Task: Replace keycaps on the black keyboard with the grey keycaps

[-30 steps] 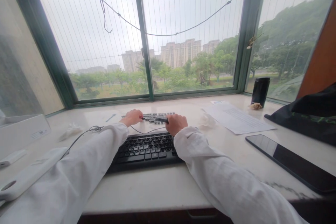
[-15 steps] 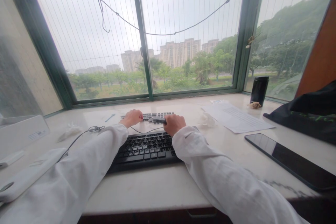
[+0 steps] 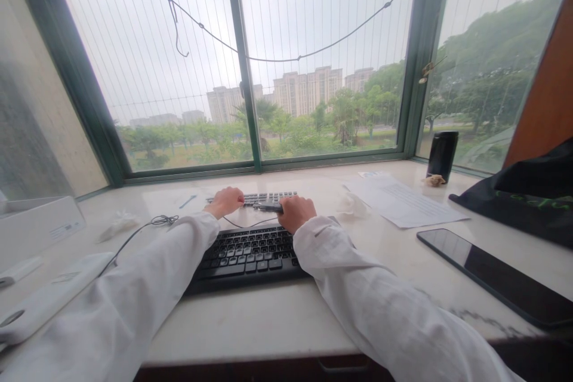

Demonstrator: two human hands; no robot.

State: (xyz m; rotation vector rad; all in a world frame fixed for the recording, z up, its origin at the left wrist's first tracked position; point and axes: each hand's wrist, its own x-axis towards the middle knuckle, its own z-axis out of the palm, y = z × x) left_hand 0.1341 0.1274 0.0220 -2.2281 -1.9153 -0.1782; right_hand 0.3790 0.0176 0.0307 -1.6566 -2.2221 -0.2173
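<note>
Two black keyboards lie on the pale sill-like desk. The near keyboard (image 3: pixel 248 253) sits between my white sleeves. The far keyboard (image 3: pixel 266 197) lies behind it, close to the window. My left hand (image 3: pixel 225 201) rests curled on the far keyboard's left end. My right hand (image 3: pixel 295 212) is closed round a small dark tool (image 3: pixel 268 207) whose tip points left over the far keyboard's front edge. A thin black cable (image 3: pixel 147 228) runs from the keyboards off to the left.
Crumpled tissues (image 3: pixel 117 224) lie left and another tissue (image 3: pixel 352 206) right of the keyboards. A printed sheet (image 3: pixel 405 203), a black cup (image 3: pixel 442 155), a dark tablet (image 3: pixel 492 274) and a black bag (image 3: pixel 528 197) are at the right. White boxes (image 3: pixel 38 224) stand left.
My right hand and the dark tool have shifted slightly left along the far keyboard. The left hand stays almost where it was.
</note>
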